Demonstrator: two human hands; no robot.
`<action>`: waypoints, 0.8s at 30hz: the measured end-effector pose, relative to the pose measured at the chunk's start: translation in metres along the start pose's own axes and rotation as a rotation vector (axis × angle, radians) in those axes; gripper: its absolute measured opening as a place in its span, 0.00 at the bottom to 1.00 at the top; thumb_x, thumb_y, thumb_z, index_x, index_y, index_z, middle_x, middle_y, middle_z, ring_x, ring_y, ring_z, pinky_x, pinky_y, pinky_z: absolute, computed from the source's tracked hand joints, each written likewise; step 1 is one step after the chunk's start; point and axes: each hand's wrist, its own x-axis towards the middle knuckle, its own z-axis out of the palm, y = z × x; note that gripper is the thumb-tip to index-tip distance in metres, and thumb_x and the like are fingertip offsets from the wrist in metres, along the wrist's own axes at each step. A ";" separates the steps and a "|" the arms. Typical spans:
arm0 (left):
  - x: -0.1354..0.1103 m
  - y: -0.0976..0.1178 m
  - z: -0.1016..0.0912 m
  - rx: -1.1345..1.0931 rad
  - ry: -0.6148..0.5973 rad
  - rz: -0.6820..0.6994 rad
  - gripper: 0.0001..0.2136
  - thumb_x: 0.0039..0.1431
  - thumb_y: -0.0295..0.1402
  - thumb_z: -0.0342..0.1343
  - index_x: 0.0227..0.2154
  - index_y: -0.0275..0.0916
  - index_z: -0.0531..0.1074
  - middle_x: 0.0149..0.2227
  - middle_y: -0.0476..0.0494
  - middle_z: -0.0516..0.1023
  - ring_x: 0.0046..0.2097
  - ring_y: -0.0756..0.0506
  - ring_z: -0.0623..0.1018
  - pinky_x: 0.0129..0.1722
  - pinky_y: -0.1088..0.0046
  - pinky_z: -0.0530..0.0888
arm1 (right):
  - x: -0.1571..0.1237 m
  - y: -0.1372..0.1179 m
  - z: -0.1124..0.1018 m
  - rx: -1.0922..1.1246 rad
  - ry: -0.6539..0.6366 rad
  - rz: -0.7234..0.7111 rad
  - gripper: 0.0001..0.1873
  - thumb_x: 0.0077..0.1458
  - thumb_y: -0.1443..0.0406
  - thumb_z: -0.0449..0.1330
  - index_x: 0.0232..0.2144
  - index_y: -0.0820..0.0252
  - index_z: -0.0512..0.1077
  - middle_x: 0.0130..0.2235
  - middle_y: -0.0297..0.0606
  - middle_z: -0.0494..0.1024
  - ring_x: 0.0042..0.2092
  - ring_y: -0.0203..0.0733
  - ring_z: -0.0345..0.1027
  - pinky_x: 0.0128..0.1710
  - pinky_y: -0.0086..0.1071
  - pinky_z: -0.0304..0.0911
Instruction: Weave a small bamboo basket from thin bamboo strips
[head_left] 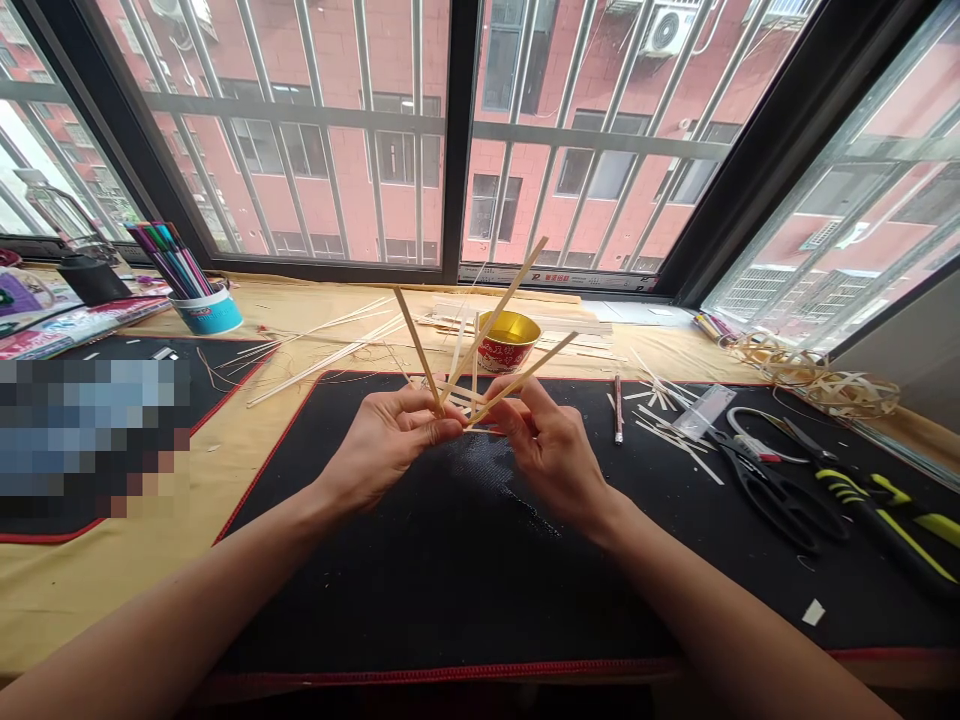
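Observation:
Thin bamboo strips [501,308] cross one another in a small open frame above the black mat [420,590]. Several of their long ends stick up and outward. My left hand [390,430] is closed on the left side of this frame, thumb and fingers pinching the strips near a crossing. On the other side my right hand [551,435] grips the frame too, its fingers curled around the strips near the lower right. The fingers partly hide the woven middle. Just behind the frame stands a red bowl [510,345] with a gold inside.
At the right lie black-handled scissors [772,490], yellow-and-black pliers [870,510], a pencil [618,410] and cut strips [675,435]. Long loose strips [330,355] lie at the back left, near a blue cup of pens [206,308]. A barred window borders the table.

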 end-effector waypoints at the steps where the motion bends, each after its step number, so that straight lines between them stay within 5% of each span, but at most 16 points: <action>1: 0.000 0.000 0.000 -0.008 -0.022 -0.024 0.09 0.45 0.36 0.67 0.30 0.40 0.81 0.37 0.43 0.82 0.44 0.41 0.79 0.50 0.65 0.72 | 0.001 0.001 0.000 0.035 -0.003 0.020 0.12 0.62 0.54 0.50 0.39 0.54 0.66 0.28 0.34 0.77 0.30 0.41 0.75 0.31 0.28 0.65; 7: -0.002 0.006 -0.002 -0.119 -0.038 -0.060 0.28 0.42 0.32 0.70 0.50 0.45 0.73 0.50 0.43 0.78 0.52 0.37 0.76 0.54 0.61 0.70 | 0.007 0.007 -0.001 0.280 0.015 0.172 0.16 0.59 0.50 0.51 0.39 0.55 0.62 0.30 0.37 0.78 0.34 0.44 0.76 0.36 0.36 0.70; 15: -0.005 0.008 0.000 0.014 0.072 0.079 0.30 0.46 0.34 0.67 0.55 0.48 0.68 0.60 0.42 0.67 0.55 0.34 0.73 0.51 0.58 0.73 | 0.013 0.009 0.003 0.568 0.030 0.319 0.20 0.53 0.47 0.57 0.35 0.55 0.62 0.29 0.38 0.80 0.32 0.48 0.78 0.33 0.40 0.74; 19: -0.006 0.006 0.002 0.108 0.211 0.173 0.31 0.47 0.33 0.66 0.56 0.44 0.66 0.57 0.38 0.69 0.51 0.37 0.76 0.49 0.60 0.75 | 0.014 0.014 0.004 0.668 0.031 0.316 0.18 0.54 0.47 0.57 0.34 0.54 0.62 0.30 0.36 0.80 0.34 0.49 0.78 0.33 0.41 0.75; 24: -0.004 -0.003 0.000 0.282 0.240 0.332 0.33 0.43 0.32 0.69 0.55 0.45 0.66 0.51 0.41 0.72 0.45 0.42 0.77 0.46 0.63 0.75 | 0.012 0.013 0.007 0.709 -0.010 0.266 0.16 0.56 0.49 0.56 0.36 0.53 0.63 0.32 0.36 0.80 0.36 0.48 0.78 0.35 0.42 0.75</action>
